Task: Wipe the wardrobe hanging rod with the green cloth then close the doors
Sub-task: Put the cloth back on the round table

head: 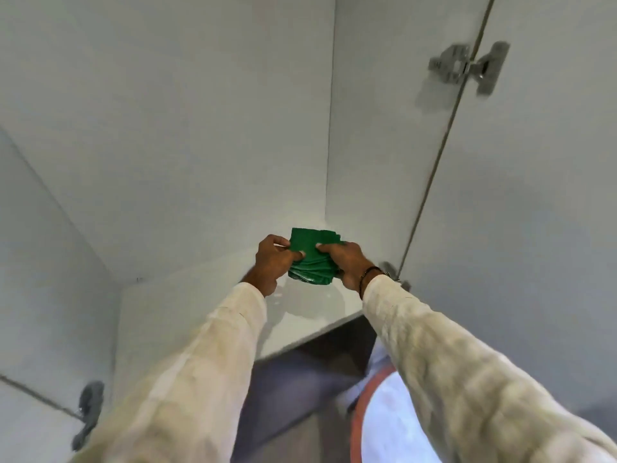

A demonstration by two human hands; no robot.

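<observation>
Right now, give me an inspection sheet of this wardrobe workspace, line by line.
Surface: white wardrobe shelf, bare where visible.
Job's things: green cloth, folded and bunched, held above the shelf; hanging rod not in view; right door open.
Clutter: nothing seen.
Hands: left hand and right hand both grip the cloth.
Cables: nothing seen.
Surroundings: metal hinge on the right door, another hinge lower left; dark floor below.

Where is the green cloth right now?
In the head view's middle, the green cloth is pinched between the left hand and right hand, near the wardrobe's corner.
</observation>
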